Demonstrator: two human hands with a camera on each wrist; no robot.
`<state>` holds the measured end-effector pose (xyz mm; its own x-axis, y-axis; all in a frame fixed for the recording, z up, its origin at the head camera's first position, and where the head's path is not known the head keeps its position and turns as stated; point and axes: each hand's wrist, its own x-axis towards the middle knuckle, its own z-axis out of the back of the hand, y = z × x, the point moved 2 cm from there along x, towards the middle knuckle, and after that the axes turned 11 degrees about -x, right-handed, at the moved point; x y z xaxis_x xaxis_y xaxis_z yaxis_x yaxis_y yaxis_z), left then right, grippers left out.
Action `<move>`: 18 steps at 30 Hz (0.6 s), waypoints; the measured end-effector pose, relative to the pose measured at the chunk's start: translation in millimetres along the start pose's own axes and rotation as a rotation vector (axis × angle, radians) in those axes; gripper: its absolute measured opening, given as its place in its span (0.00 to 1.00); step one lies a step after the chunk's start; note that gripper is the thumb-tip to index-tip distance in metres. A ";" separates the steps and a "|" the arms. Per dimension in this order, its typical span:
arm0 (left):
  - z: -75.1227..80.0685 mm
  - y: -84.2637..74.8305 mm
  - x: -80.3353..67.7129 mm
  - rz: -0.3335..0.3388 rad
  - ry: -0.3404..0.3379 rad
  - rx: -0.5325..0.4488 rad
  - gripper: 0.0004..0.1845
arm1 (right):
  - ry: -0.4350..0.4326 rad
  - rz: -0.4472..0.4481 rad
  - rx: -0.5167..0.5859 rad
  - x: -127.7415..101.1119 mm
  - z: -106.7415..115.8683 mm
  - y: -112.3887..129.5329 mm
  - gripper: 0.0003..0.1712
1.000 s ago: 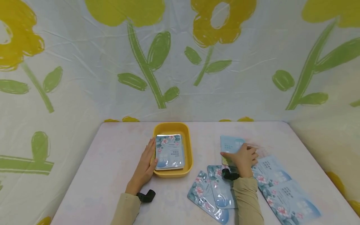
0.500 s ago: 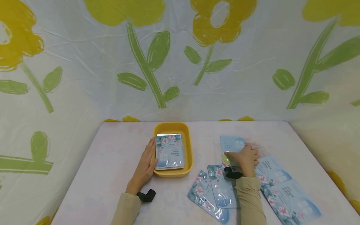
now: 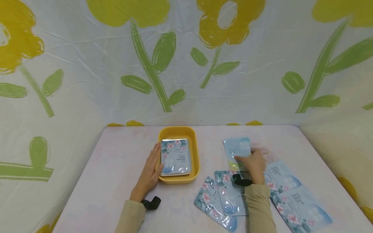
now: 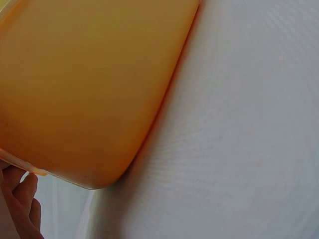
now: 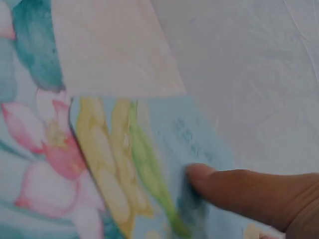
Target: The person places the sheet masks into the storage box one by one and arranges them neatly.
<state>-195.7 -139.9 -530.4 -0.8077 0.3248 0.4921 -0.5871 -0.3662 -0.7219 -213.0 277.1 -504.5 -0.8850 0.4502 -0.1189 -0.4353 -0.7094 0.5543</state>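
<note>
A yellow tub (image 3: 194, 146) stands mid-table with a stack of pale blue flowered sachets (image 3: 175, 156) inside. My left hand (image 3: 151, 170) rests with straight fingers against the tub's left rim; in the left wrist view the tub's wall (image 4: 89, 89) fills the frame and fingertips (image 4: 20, 199) show at the bottom left. To the right, my right hand (image 3: 254, 164) pinches a blue sachet (image 3: 236, 152) that is tilted up off the table. The right wrist view shows a thumb (image 5: 239, 191) pressed on that sachet (image 5: 149, 164).
Several more sachets lie on the pale table: two overlapping (image 3: 221, 197) by my right forearm and others (image 3: 294, 197) fanned toward the right front corner. A flowered plastic sheet (image 3: 186, 58) walls the table at the back and sides.
My right hand has lifted the sachet's far end and drawn it a little to the left. The left hand and the tub have stayed put.
</note>
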 end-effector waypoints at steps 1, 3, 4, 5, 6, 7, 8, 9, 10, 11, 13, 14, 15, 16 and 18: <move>0.2 -0.2 -0.1 -0.001 -0.002 0.000 0.36 | -0.020 0.009 0.051 0.6 -0.7 -0.6 0.46; 0.4 0.2 -0.4 -0.001 -0.004 0.001 0.36 | -0.041 0.020 0.159 2.1 -3.0 -1.8 0.42; 0.4 0.6 -0.6 0.001 -0.003 0.001 0.36 | -0.051 0.021 0.208 2.6 -3.8 -2.4 0.41; 0.5 0.8 -0.8 0.006 -0.002 0.001 0.36 | -0.056 0.026 0.238 2.7 -4.2 -2.5 0.39; 0.6 1.2 -0.9 0.011 0.000 0.000 0.36 | -0.058 0.033 0.267 3.3 -4.8 -3.1 0.38; 1.0 1.2 -1.2 0.016 0.000 0.001 0.35 | -0.057 0.038 0.296 3.2 -5.4 -3.0 0.37; 1.3 1.3 -1.5 0.022 0.002 0.003 0.35 | -0.051 0.039 0.324 3.4 -5.9 -2.9 0.36; 1.8 1.0 -1.7 0.024 0.001 0.001 0.35 | -0.047 0.043 0.346 3.1 -6.2 -2.6 0.35; 1.5 0.9 -1.6 0.025 0.003 0.002 0.35 | -0.045 0.041 0.359 2.8 -6.1 -3.1 0.35; 1.3 0.6 -1.3 0.024 0.005 0.004 0.35 | -0.036 0.033 0.387 2.9 -6.6 -3.4 0.34; 0.9 0.1 -1.0 0.020 0.005 0.005 0.36 | -0.017 0.019 0.438 3.0 -7.9 -3.3 0.33; 0.7 -0.1 -1.0 0.016 0.003 0.007 0.36 | -0.002 0.012 0.463 3.1 -8.6 -2.9 0.33; 0.4 0.1 -1.1 0.014 0.003 0.008 0.36 | 0.013 0.008 0.482 3.2 -9.8 -2.6 0.34; 0.1 0.1 -1.0 0.012 0.004 0.009 0.36 | 0.028 0.001 0.502 3.3 -10.8 -2.3 0.34; -0.3 -0.1 -0.7 0.007 0.005 0.009 0.36 | 0.048 -0.003 0.533 3.8 -12.1 -1.4 0.35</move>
<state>-195.0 -139.9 -530.8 -0.8117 0.3263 0.4845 -0.5817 -0.3760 -0.7213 -217.8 273.2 -515.7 -0.8958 0.4177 -0.1517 -0.3048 -0.3289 0.8938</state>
